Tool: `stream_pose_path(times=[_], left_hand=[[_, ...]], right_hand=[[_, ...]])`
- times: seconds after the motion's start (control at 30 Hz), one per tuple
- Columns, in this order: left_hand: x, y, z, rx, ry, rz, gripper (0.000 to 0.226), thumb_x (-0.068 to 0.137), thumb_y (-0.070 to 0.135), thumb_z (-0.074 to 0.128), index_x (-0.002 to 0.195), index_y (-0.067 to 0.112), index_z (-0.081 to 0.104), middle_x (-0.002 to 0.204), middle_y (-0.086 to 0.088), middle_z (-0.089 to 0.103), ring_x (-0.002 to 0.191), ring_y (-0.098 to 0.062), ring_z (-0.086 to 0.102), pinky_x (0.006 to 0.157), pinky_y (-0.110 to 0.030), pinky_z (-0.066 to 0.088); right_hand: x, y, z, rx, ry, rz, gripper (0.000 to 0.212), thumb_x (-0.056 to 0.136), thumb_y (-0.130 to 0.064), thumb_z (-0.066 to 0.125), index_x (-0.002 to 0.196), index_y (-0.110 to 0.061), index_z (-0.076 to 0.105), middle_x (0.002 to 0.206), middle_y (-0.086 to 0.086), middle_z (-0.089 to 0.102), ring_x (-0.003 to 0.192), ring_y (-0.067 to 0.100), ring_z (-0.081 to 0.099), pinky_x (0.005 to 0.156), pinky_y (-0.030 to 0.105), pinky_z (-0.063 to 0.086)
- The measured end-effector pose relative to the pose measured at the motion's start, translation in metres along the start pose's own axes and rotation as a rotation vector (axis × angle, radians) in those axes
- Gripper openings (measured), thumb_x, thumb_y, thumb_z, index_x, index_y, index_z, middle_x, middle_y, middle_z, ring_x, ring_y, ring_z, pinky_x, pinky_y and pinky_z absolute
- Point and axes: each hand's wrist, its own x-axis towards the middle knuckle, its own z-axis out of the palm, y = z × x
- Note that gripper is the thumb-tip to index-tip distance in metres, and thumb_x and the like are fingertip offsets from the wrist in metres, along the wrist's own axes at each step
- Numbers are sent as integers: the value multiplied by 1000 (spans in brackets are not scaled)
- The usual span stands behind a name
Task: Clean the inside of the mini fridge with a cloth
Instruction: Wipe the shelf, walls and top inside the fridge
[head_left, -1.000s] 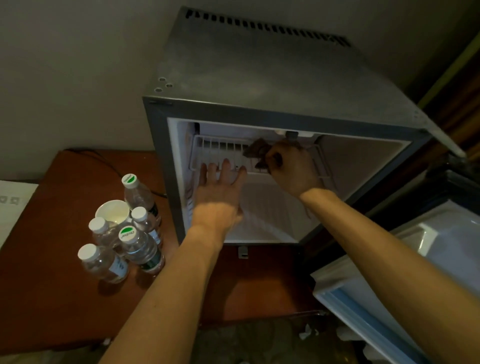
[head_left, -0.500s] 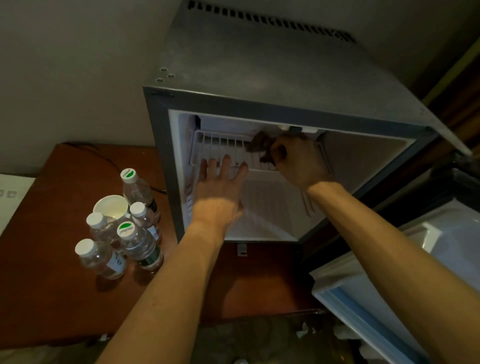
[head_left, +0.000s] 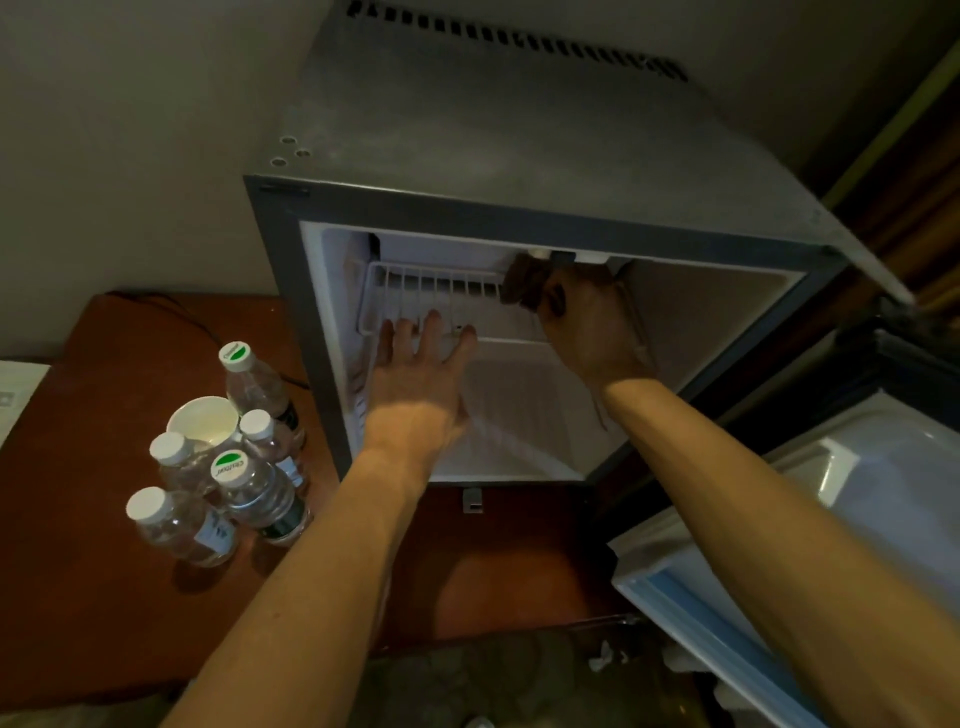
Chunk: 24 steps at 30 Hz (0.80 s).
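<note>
The mini fridge (head_left: 519, 156) is a small grey box with a dull, speckled metal top, a row of vent slots along its rear edge and a dark frame round the opening; its inside is white plastic with ribbed walls and floor, dimly lit. A white wire shelf (head_left: 431, 299) sits high in the fridge's cavity, against its left wall. The left hand (head_left: 421, 374) reaches into the fridge with fingers straight and spread, their tips touching the front bar of the shelf, holding nothing. The right hand (head_left: 587, 327) is up by the fridge's ceiling, right of the shelf, its fingers curled round a bunched dark brown cloth (head_left: 522, 283) pressed near the white fitting at the top of the cavity. The fridge's door (head_left: 810, 519), white-lined with a pale blue edge, hangs open at the fridge's right. Left of the fridge, on the brown table (head_left: 104, 597) it stands on, are five clear water bottles (head_left: 254, 488) clustered round a white paper cup (head_left: 202, 421).
</note>
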Motion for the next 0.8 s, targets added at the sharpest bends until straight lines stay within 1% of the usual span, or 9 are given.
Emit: stream_pose_path(times=[0.07, 0.13, 0.23, 0.37, 0.5, 0.6, 0.67, 0.73, 0.8], left_hand=[[-1, -1, 3, -3, 36, 0, 84, 85, 41, 65, 157, 30, 24, 160, -14, 21, 139, -43, 25, 114, -54, 29], [-1, -2, 3, 15, 36, 2, 84, 86, 42, 63, 158, 29, 21, 161, -15, 20, 139, -42, 23, 114, -54, 28], [-1, -1, 1, 15, 12, -4, 84, 87, 42, 61, 158, 31, 18, 161, -13, 17, 140, -41, 22, 115, -53, 28], [-1, -2, 6, 24, 58, 3, 83, 78, 40, 72, 152, 27, 38, 154, -17, 35, 132, -45, 36, 109, -57, 36], [1, -1, 4, 18, 28, -8, 81, 86, 40, 65, 156, 30, 26, 158, -14, 24, 138, -44, 28, 113, -55, 31], [-1, -2, 3, 20, 27, -13, 82, 87, 42, 62, 157, 30, 21, 159, -13, 19, 139, -42, 24, 112, -54, 31], [-1, -2, 3, 20, 28, -2, 82, 87, 42, 61, 157, 30, 20, 159, -13, 20, 139, -42, 24, 113, -54, 31], [-1, -2, 2, 30, 18, 1, 82, 88, 42, 61, 157, 30, 19, 160, -13, 19, 140, -42, 24, 114, -54, 29], [0, -2, 1, 38, 27, 4, 82, 87, 42, 62, 157, 29, 21, 160, -14, 21, 139, -43, 25, 114, -54, 28]], right_hand=[[-17, 0, 0, -25, -17, -19, 2, 83, -9, 60, 81, -10, 61, 91, 18, 65, 81, 38, 60, 67, 33, 43], [-28, 1, -2, -33, -41, 17, 7, 84, -14, 63, 87, -8, 63, 99, 16, 64, 87, 36, 60, 69, 37, 49], [-13, -2, 0, 15, -37, 38, 11, 80, -16, 61, 75, -18, 52, 84, 12, 61, 80, 34, 59, 68, 32, 43], [9, -14, 5, 52, 23, 128, 27, 77, -11, 61, 68, -23, 39, 73, 14, 60, 77, 38, 61, 62, 34, 42], [-8, -13, -4, -7, -67, 86, 9, 81, -13, 66, 75, -14, 60, 89, 17, 67, 85, 35, 61, 70, 29, 37], [-26, -13, -6, 17, -61, 132, 10, 86, -18, 67, 89, -10, 71, 103, 13, 67, 94, 30, 60, 74, 28, 44], [-22, -13, -4, 43, -39, 134, 6, 81, -11, 64, 75, -10, 66, 87, 13, 66, 83, 30, 62, 69, 28, 45], [-6, -8, 5, 99, -3, 121, 18, 77, -10, 57, 61, -16, 51, 66, 7, 54, 70, 32, 60, 63, 30, 43], [10, -4, 16, 111, 20, 140, 17, 76, -20, 50, 61, -19, 43, 65, 3, 51, 73, 32, 61, 63, 37, 48]])
